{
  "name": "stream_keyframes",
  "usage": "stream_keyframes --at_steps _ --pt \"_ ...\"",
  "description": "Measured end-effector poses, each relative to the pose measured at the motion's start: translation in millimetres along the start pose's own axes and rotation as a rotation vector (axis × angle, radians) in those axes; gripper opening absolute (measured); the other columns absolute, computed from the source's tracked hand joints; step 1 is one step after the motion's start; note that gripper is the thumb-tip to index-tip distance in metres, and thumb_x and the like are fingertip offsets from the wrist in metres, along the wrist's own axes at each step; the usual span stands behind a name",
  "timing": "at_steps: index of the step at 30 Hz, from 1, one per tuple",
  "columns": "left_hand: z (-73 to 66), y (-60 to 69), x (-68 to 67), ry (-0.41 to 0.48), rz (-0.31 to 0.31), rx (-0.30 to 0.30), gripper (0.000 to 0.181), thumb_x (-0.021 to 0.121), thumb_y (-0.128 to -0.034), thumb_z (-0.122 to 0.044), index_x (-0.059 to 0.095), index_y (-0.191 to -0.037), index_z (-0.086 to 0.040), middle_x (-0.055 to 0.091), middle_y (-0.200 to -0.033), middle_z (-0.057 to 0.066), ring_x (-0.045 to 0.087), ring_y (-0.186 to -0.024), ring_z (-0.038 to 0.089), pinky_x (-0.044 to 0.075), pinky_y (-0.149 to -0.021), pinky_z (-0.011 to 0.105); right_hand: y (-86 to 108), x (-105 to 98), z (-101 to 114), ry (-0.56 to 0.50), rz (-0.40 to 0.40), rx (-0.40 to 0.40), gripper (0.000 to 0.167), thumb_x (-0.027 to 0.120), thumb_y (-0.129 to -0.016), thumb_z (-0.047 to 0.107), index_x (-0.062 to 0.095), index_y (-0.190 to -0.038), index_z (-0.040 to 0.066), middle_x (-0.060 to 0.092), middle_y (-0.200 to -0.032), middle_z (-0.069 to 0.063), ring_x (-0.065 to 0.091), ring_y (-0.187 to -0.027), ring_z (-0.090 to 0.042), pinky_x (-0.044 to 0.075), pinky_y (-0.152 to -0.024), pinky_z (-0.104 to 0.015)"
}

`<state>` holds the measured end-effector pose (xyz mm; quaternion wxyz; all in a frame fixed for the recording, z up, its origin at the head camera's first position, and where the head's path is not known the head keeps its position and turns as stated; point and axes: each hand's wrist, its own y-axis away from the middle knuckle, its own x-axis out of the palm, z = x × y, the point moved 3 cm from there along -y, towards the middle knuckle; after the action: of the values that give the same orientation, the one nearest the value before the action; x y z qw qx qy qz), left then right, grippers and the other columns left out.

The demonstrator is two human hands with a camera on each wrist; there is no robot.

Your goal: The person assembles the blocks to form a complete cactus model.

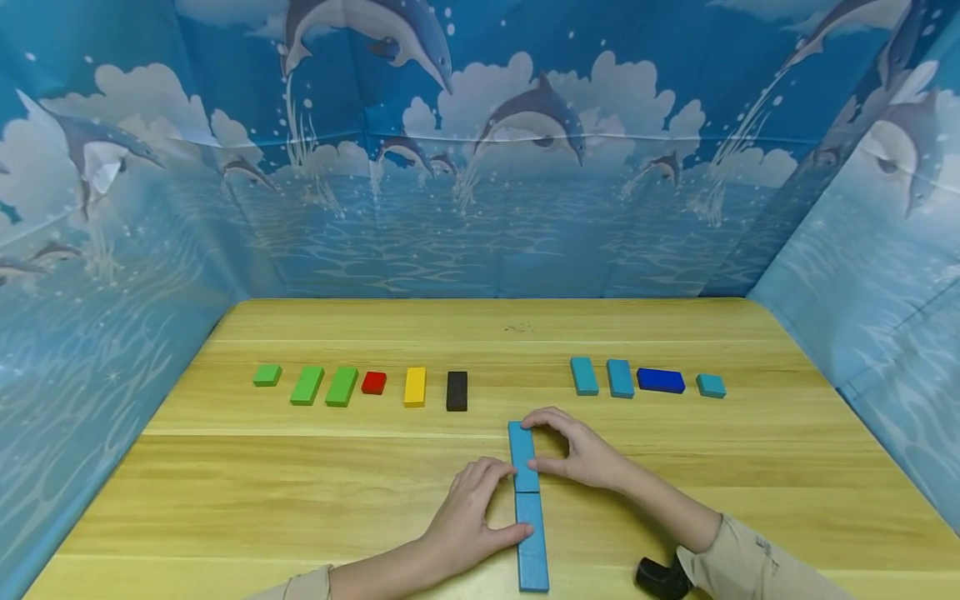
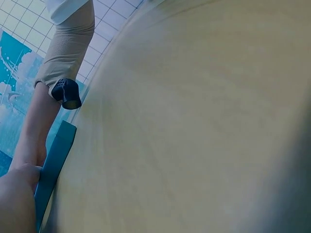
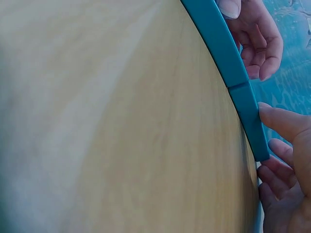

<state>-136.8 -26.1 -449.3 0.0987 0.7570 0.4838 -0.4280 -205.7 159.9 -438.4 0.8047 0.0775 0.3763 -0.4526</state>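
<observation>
Two long light-blue blocks lie end to end on the table, the far block [image 1: 525,482] meeting the near block [image 1: 532,558] at a thin seam. My left hand [image 1: 468,512] lays its thumb across the near block, while its index fingertip meets the far block's left edge. On the other side, my right hand [image 1: 588,454] holds the far block, with the index finger at its far end and the thumb against its right side. In the right wrist view, the right thumb [image 3: 282,121] presses the block's side. The left wrist view shows one light-blue block [image 2: 54,167] edge-on.
Left of centre at the back are green blocks [image 1: 307,387], a red block [image 1: 373,383], a yellow block [image 1: 415,387] and a black block [image 1: 457,392]. Back right are light-blue blocks [image 1: 620,379] and a dark-blue block [image 1: 661,381]. A dolphin-print curtain [image 1: 450,233] borders the table [image 1: 300,483].
</observation>
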Motion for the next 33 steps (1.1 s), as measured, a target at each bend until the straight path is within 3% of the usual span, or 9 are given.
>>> stream_keyframes --at_steps 15,33 --pt "0.6 -0.4 1.2 -0.048 0.003 -0.006 0.06 0.06 -0.0814 -0.052 0.046 -0.129 -0.019 0.047 -0.12 -0.005 0.043 -0.111 0.013 0.035 -0.094 0.038 0.2 -0.9 3.9 -0.018 0.002 0.011 0.04 0.072 -0.079 0.024 0.055 -0.113 0.011 0.054 -0.116 -0.001 0.05 -0.11 -0.02 0.038 -0.095 -0.041" --pt "1.1 -2.4 1.9 -0.126 0.033 0.009 0.063 0.056 -0.0824 -0.053 0.045 -0.134 -0.019 0.046 -0.128 -0.001 0.038 -0.119 0.017 0.028 -0.1 0.044 0.8 -1.3 -0.9 -0.038 0.034 0.034 0.044 0.07 -0.079 0.035 0.054 -0.114 0.014 0.052 -0.117 0.002 0.048 -0.111 -0.018 0.038 -0.096 -0.04"
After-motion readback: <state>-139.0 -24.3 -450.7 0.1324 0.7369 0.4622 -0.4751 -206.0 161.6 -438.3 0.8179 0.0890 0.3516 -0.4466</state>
